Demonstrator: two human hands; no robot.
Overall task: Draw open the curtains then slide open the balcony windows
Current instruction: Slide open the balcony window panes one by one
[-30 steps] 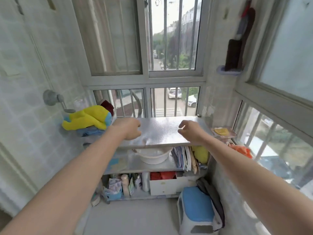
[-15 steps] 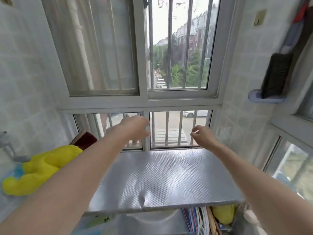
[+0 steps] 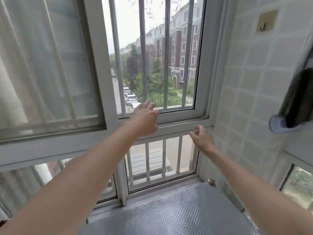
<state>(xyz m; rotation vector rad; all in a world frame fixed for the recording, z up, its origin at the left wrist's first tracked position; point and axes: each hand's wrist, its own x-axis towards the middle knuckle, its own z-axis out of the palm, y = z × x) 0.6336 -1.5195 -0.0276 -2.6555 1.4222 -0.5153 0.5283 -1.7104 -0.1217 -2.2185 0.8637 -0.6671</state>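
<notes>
White tiles (image 3: 240, 85) cover the wall on the right, with a small hook (image 3: 266, 21) stuck up high. Near the bottom is a shiny bumpy shelf (image 3: 169, 216). Past it, on the far side, is the balcony window (image 3: 197, 114) with a pale frame. Its right pane is see-through, and gray bars (image 3: 166, 53) stand outside it. Beyond the bars are brick houses, green trees and parked cars down on the street. The left pane (image 3: 50, 65) looks cloudy, and soft pale folds like a curtain show in it, but I cannot tell if they are behind the glass.

Both arms reach out toward the window. The left hand (image 3: 145, 120) is at the bottom rail of the clear pane, and its fingers are spread out wide and flat, holding nothing. I cannot tell if it presses on the frame. The right hand (image 3: 202, 139) is lower and to the right, just beside the corner of the frame. Its fingers are loose and a little bent, and it holds nothing too.

A dark thing (image 3: 298, 99) hangs on the far right wall.
</notes>
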